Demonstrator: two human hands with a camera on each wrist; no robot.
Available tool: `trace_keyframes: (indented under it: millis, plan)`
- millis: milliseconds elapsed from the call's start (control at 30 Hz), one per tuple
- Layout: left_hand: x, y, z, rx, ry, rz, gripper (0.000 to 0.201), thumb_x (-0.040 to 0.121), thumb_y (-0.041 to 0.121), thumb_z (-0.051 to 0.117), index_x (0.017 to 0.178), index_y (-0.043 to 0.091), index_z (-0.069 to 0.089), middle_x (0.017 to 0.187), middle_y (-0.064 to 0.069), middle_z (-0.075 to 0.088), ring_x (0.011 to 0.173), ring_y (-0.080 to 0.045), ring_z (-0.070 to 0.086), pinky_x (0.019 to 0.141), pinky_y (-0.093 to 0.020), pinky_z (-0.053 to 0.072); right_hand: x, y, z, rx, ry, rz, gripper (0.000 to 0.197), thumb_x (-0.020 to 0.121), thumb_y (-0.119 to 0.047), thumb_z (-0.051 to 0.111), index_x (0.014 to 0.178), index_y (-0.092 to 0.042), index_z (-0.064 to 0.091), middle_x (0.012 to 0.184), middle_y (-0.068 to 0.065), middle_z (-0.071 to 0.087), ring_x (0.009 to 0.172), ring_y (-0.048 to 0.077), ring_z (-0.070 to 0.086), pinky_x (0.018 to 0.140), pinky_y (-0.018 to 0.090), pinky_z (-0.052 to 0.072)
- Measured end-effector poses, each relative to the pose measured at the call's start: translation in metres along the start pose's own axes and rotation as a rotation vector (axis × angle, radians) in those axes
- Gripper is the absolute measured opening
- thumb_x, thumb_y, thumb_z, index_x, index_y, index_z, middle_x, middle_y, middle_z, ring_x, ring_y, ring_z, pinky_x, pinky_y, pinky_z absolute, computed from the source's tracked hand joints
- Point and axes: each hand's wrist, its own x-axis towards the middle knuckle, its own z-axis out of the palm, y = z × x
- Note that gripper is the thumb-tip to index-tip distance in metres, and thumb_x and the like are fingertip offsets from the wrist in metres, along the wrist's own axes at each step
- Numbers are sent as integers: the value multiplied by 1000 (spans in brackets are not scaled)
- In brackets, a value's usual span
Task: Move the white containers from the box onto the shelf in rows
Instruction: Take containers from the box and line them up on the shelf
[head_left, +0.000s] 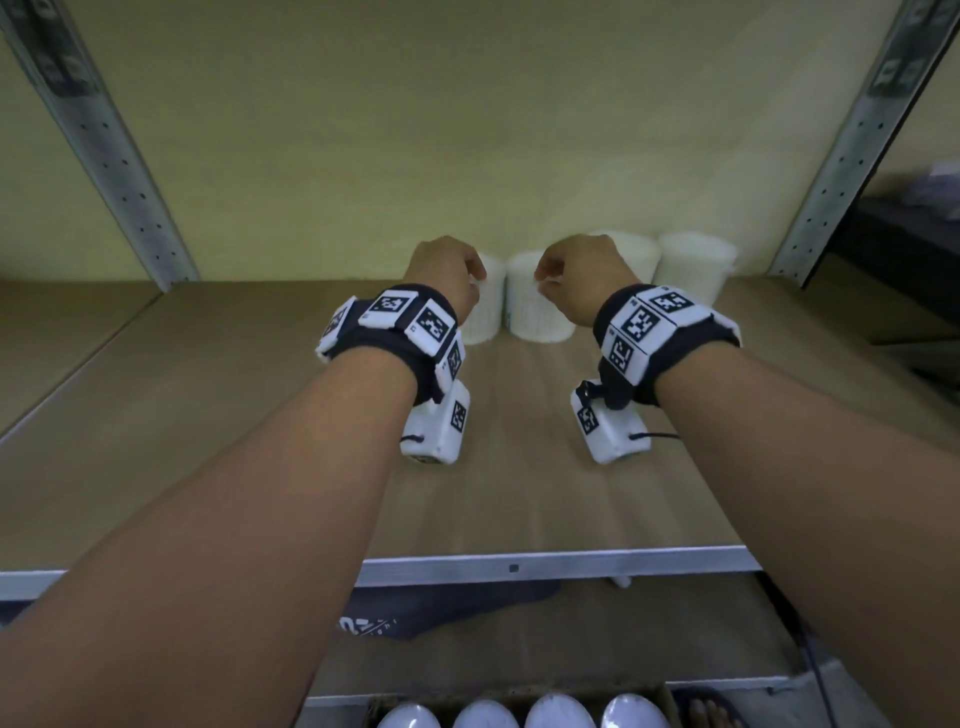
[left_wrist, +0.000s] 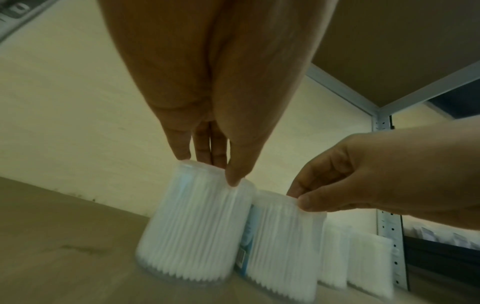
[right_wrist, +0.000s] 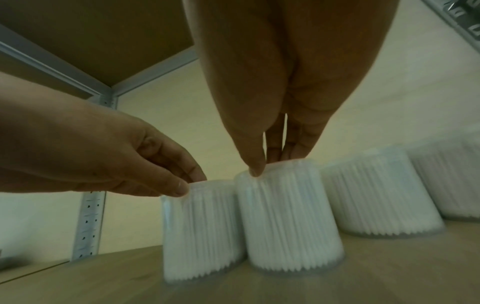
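Both hands are at the back of the shelf (head_left: 519, 467), each directly over its own container, long axes upright. The left hand (head_left: 447, 275) pinches the top rim of the left container (left_wrist: 192, 226) between thumb and fingertips; the right hand (head_left: 582, 275) pinches the next container (right_wrist: 288, 216) the same way. The two containers stand touching, bases apparently on the shelf. Two more containers (head_left: 696, 265) stand just to the right of the right hand, continuing the row. Judged: release is the pending step. More containers remain in the box (head_left: 519, 701), below and behind the hands.
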Motion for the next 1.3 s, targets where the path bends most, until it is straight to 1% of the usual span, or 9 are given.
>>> trace_keyframes:
  millis: [167,400,567,700,767,833,900,1033,1300]
  plan:
    - [26,-4,7,5,-4,-1,28,90,3,53,113,7,68,128,-9,62,121,-24,56,101,-25,40,24,6,6,-16,29,-24,24,93,-13,54,108,-6,71,119,10,67,109,27,62,94,32,50]
    - [50,-4,9,61,-70,27,31,91,6,56,119,11,66,132,-9,59,123,-25,54,104,-26,38,44,14,6,-100,4,-82,29,95,-15,51,115,-4,68,126,12,62,118,30,56,101,32,43]
    - [54,-3,11,80,-56,35,32,90,3,54,118,10,66,129,-10,61,120,-25,56,102,-26,40,49,21,3,-95,5,-92,27,93,-16,56,113,-5,70,122,11,65,114,27,59,98,29,43]
    - [53,4,8,92,-61,40,30,89,7,57,118,9,66,129,-9,61,117,-24,57,89,-23,42,37,26,1,-94,-40,-98,35,89,-12,57,123,-11,63,133,8,57,122,23,53,101,28,40]
    - [48,10,5,96,-61,53,34,89,12,58,122,9,62,133,-8,57,120,-24,55,91,-24,41,23,28,-6,-89,-23,-122,38,88,-13,58,125,-12,60,134,9,54,124,23,50,101,29,39]
    - [36,16,3,98,-68,90,37,90,17,57,127,10,57,138,-8,52,126,-24,50,100,-27,39,7,28,-17,-86,-11,-131,37,87,-14,58,124,-13,62,132,9,55,122,24,51,99,28,39]
    - [18,23,-1,99,-90,127,40,90,20,58,129,9,55,138,-9,51,126,-24,49,102,-29,38,-13,28,-28,-70,-26,-112,36,87,-14,58,123,-11,63,130,9,58,119,23,54,97,27,41]
    - [-29,34,-13,102,-148,151,46,86,25,62,129,11,55,134,-10,53,121,-25,52,99,-28,41,-65,27,-49,-60,-52,-72,33,89,-17,59,121,-11,64,125,7,62,114,20,58,86,17,36]
    - [-152,80,-18,68,-236,228,44,87,30,62,128,15,55,131,-6,54,120,-21,53,96,-27,41,-189,29,-71,-31,-78,30,32,88,-25,60,119,-18,64,117,4,65,108,19,60,85,21,41]
